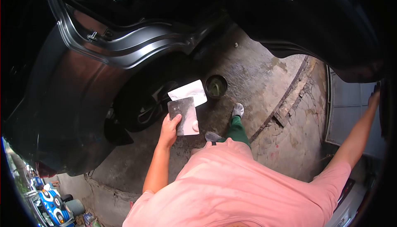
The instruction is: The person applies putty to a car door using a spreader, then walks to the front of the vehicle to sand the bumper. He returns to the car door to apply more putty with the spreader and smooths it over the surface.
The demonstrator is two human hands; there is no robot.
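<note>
My left hand (168, 131) is closed on a flat dark-grey rectangular plate (178, 108), thumb on top. One side of the plate is pale, with a small whitish lump near its lower right corner. A white rectangular sheet (191, 91) sticks out beyond the plate's far edge; whether my fingers also hold it is hidden. My right arm reaches far out to the right, and my right hand (374, 98) is at the edge of the open dark car door (314, 32). Its fingers are in shadow, so their grip does not show.
A dark car body (82, 90) with its door sill (136, 49) and wheel (151, 103) fills the left. A round bucket (216, 87) stands on the wet, cracked concrete floor (256, 74) near my feet. A grey metal panel (351, 99) is at right; a blue-and-white object (54, 206) is lower left.
</note>
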